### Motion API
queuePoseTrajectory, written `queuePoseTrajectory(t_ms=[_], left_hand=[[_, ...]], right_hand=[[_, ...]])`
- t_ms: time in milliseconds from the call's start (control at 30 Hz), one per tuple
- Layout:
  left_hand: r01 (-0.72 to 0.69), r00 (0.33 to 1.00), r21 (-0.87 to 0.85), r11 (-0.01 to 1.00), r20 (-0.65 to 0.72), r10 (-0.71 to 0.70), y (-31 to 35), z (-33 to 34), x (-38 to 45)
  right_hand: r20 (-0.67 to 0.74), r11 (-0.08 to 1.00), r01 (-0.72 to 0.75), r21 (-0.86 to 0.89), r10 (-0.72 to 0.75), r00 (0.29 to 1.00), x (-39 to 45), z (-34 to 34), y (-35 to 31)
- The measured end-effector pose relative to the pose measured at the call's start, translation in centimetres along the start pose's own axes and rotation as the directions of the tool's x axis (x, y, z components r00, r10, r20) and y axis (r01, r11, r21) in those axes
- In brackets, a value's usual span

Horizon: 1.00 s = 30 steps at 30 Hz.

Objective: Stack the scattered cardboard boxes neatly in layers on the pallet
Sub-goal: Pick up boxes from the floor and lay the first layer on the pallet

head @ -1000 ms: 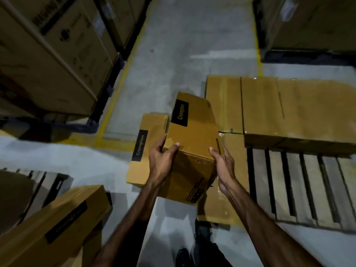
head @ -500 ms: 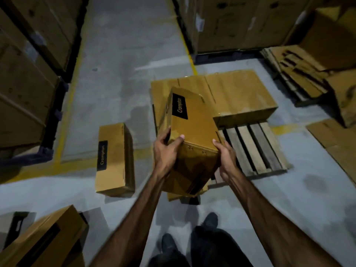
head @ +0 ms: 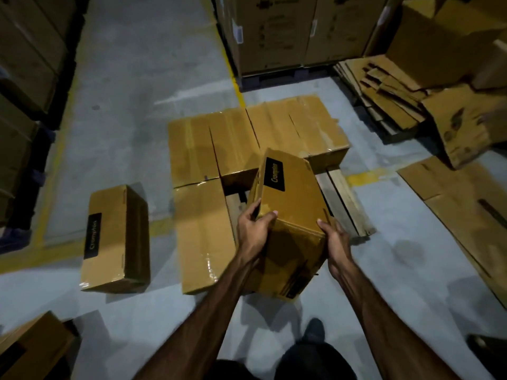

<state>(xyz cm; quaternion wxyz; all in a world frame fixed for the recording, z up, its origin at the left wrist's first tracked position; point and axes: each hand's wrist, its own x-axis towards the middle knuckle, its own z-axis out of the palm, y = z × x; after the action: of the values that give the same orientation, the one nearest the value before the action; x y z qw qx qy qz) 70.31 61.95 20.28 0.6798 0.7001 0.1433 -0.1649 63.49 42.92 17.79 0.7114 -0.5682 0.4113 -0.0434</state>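
Warehouse floor, grey concrete with yellow lines, runs under me; tall stacked cartons [head: 296, 31] close off the far side and flattened cardboard [head: 389, 86] is heaped at the right. I'm standing at the near edge of the pallet [head: 343, 198], whose bare slats show at its near right corner while boxes already laid [head: 247, 138] cover the far edge and left side. My worry is the open slot: the carried box [head: 290, 204] is tilted, far end high, and I judge that if I lower it like this its near corner could catch a slat gap or ride up on a neighbour, leaving the layer crooked. It could also slip, since I'm holding only its near end. My left hand [head: 252, 231] wraps that end's left corner, thumb on top; my right hand [head: 333, 237] cups the right corner, fingers curled under. Another loose box [head: 115, 237] waits on the floor left of the pallet.
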Motion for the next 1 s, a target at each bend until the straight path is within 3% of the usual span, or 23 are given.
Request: queuePoseTrajectory(t_ms=[200,433,667,867,1000], left_hand=[[0.131,0.989,-0.121,0.984,-0.059,-0.139,-4.6,8.0,3.5],[0.276,0.927,-0.288,0.917,-0.172,-0.333,-16.3,8.8,9.6],[0.339,0.869,-0.222,0.914,-0.298,-0.394,-29.7,7.7,12.2],[0.443,0.846,-0.183,0.878,-0.240,-0.477,-37.2,6.6,13.3],[0.459,0.854,-0.150,0.876,-0.197,-0.481,-38.8,5.6,15.6]], right_hand=[[0.084,0.989,-0.015,-0.145,0.028,0.996,9.9,-5.7,2.0],[0.191,0.964,-0.031,-0.263,0.083,0.978,19.9,-6.1,11.5],[0.232,0.911,-0.044,-0.410,0.151,0.961,23.2,-7.3,23.9],[0.266,0.795,-0.024,-0.606,0.231,0.936,26.1,-7.5,30.9],[0.310,0.685,0.089,-0.723,0.207,0.928,27.8,-6.6,31.9]])
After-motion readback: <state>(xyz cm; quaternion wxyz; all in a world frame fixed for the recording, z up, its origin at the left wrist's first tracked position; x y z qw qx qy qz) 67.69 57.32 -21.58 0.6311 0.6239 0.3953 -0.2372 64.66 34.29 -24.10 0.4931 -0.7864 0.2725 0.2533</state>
